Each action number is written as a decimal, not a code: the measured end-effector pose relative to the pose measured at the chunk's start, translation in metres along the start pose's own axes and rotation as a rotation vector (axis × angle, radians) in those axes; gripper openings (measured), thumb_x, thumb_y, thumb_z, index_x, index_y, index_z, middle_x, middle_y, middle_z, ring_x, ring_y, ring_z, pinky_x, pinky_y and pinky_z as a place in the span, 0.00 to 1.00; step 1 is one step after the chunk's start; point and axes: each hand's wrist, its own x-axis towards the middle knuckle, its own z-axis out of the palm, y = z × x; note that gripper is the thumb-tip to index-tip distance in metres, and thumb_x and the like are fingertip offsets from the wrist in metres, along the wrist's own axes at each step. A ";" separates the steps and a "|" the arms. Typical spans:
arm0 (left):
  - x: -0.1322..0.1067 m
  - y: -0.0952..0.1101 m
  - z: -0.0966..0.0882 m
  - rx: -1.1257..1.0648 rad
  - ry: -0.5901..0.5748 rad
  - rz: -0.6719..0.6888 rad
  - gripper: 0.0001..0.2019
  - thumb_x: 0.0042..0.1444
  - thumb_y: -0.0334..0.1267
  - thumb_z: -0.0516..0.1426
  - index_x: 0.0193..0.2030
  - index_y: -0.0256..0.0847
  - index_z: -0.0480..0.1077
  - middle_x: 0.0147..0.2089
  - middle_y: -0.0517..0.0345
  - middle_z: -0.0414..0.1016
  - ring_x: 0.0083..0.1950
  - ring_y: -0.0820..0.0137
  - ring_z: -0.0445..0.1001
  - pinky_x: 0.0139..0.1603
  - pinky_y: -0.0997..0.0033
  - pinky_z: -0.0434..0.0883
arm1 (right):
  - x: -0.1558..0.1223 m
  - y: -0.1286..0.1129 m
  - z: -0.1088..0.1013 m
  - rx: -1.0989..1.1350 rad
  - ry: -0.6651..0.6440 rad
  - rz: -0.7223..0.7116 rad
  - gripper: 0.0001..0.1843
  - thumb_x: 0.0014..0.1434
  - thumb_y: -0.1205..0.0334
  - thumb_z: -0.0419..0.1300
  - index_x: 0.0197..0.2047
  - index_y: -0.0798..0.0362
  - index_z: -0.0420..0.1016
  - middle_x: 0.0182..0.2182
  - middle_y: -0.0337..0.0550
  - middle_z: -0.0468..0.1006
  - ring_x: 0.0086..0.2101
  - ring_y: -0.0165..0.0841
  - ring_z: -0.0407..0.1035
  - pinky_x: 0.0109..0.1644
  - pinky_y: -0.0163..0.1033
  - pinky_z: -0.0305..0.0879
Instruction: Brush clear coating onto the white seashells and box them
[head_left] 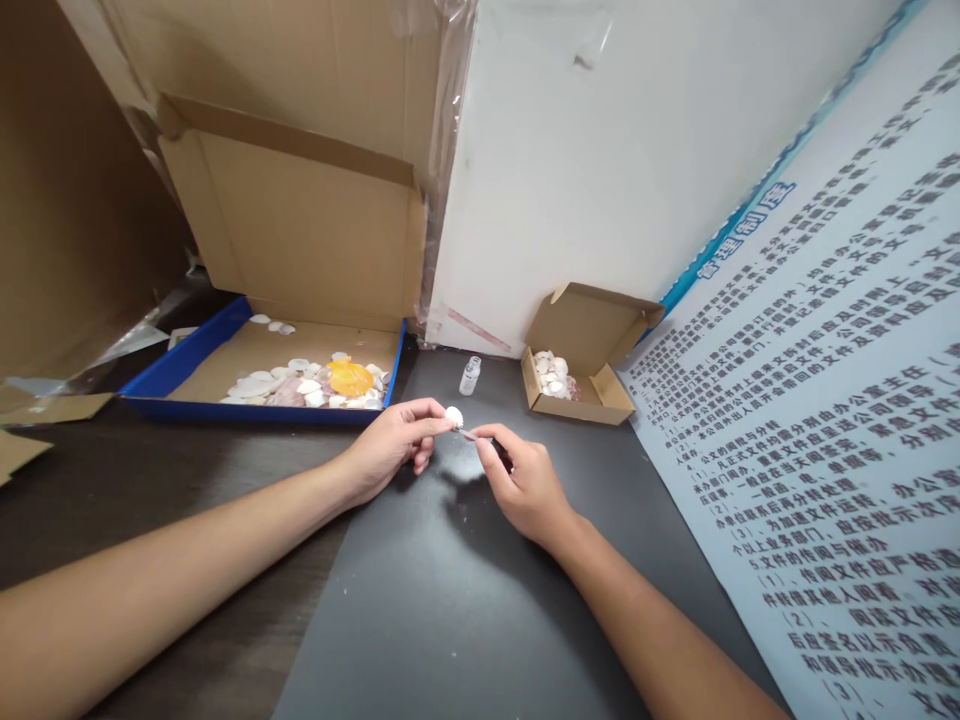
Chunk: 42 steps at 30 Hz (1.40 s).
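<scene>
Between the thumb and fingers of my left hand [390,445] is a small white seashell [453,417], held above the dark mat. My right hand [525,485] pinches a thin, slender tool [469,435] whose tip meets the lower edge of the shell. The tool is mostly covered by my fingers, and its exact kind cannot be made out. Just beyond my hands a small clear glass bottle [470,376] with a white label stands upright, with no cap on it.
At the back left, a blue-edged cardboard tray [195,410] holds white shells and an orange piece [350,378]. An open cardboard box [622,405] of shells sits at the back right. A printed notice board [810,400] borders the right side; a white panel [570,170] stands behind.
</scene>
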 end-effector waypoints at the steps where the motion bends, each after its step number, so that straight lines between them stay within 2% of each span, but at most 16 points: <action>1: 0.000 0.000 0.000 0.000 -0.002 -0.002 0.12 0.49 0.43 0.63 0.30 0.39 0.68 0.15 0.69 0.58 0.16 0.80 0.55 0.17 0.80 0.59 | 0.000 0.000 0.000 0.001 0.007 0.000 0.17 0.67 0.55 0.49 0.44 0.54 0.76 0.21 0.35 0.68 0.21 0.28 0.61 0.29 0.33 0.54; 10: 0.000 -0.001 -0.002 -0.024 -0.004 -0.014 0.11 0.49 0.42 0.64 0.30 0.39 0.68 0.16 0.69 0.58 0.16 0.80 0.56 0.18 0.79 0.59 | 0.002 0.004 -0.003 -0.016 0.080 0.050 0.17 0.67 0.54 0.49 0.42 0.54 0.75 0.19 0.33 0.64 0.20 0.27 0.59 0.27 0.32 0.51; 17: 0.000 0.002 -0.001 -0.085 0.012 -0.022 0.10 0.48 0.40 0.64 0.29 0.38 0.69 0.17 0.68 0.60 0.16 0.80 0.58 0.17 0.79 0.56 | -0.001 0.000 -0.003 0.012 0.048 -0.035 0.15 0.67 0.56 0.49 0.42 0.54 0.74 0.21 0.34 0.66 0.21 0.27 0.60 0.28 0.32 0.53; 22: 0.000 0.004 -0.001 -0.094 0.043 -0.020 0.09 0.49 0.38 0.64 0.30 0.36 0.71 0.31 0.62 0.73 0.16 0.83 0.60 0.17 0.77 0.56 | 0.001 0.000 -0.002 -0.054 0.088 0.032 0.15 0.67 0.55 0.50 0.42 0.53 0.74 0.20 0.34 0.67 0.21 0.28 0.60 0.28 0.33 0.52; 25: 0.000 0.004 -0.001 -0.093 0.044 -0.017 0.08 0.50 0.38 0.63 0.31 0.36 0.71 0.36 0.59 0.75 0.16 0.83 0.60 0.17 0.76 0.57 | 0.001 0.000 -0.003 -0.047 0.119 0.042 0.15 0.67 0.56 0.49 0.41 0.53 0.74 0.19 0.33 0.66 0.20 0.27 0.60 0.27 0.33 0.52; 29: 0.000 0.003 -0.001 -0.096 0.034 -0.018 0.08 0.50 0.38 0.63 0.30 0.36 0.70 0.30 0.62 0.72 0.16 0.83 0.60 0.17 0.77 0.56 | 0.001 0.000 -0.003 -0.031 0.088 -0.013 0.15 0.67 0.56 0.49 0.43 0.53 0.74 0.21 0.34 0.68 0.21 0.28 0.61 0.29 0.32 0.54; 34: 0.001 0.001 -0.001 -0.092 0.030 -0.011 0.07 0.52 0.38 0.61 0.31 0.37 0.70 0.30 0.63 0.71 0.16 0.83 0.60 0.17 0.78 0.56 | 0.002 0.001 -0.005 -0.094 0.111 0.049 0.14 0.67 0.56 0.49 0.41 0.52 0.74 0.20 0.33 0.67 0.21 0.28 0.60 0.29 0.33 0.53; 37: 0.001 0.000 -0.002 -0.097 0.022 -0.007 0.07 0.52 0.38 0.61 0.31 0.37 0.69 0.30 0.64 0.71 0.16 0.83 0.60 0.17 0.78 0.56 | 0.002 0.000 -0.005 -0.049 0.121 0.010 0.14 0.67 0.56 0.49 0.43 0.52 0.74 0.22 0.34 0.69 0.22 0.28 0.61 0.30 0.32 0.55; 39: 0.001 0.000 -0.003 -0.103 0.013 -0.010 0.06 0.52 0.37 0.60 0.31 0.38 0.68 0.27 0.65 0.70 0.16 0.82 0.59 0.17 0.79 0.56 | 0.002 0.000 -0.005 -0.058 0.083 -0.020 0.14 0.67 0.57 0.49 0.44 0.52 0.74 0.23 0.35 0.71 0.24 0.28 0.63 0.31 0.32 0.56; 42: 0.001 0.000 -0.003 -0.104 0.001 -0.012 0.06 0.52 0.37 0.60 0.31 0.39 0.68 0.23 0.67 0.66 0.16 0.81 0.59 0.17 0.79 0.56 | 0.002 0.000 -0.006 -0.118 0.084 0.015 0.13 0.67 0.58 0.50 0.43 0.52 0.74 0.24 0.36 0.72 0.25 0.29 0.64 0.31 0.33 0.56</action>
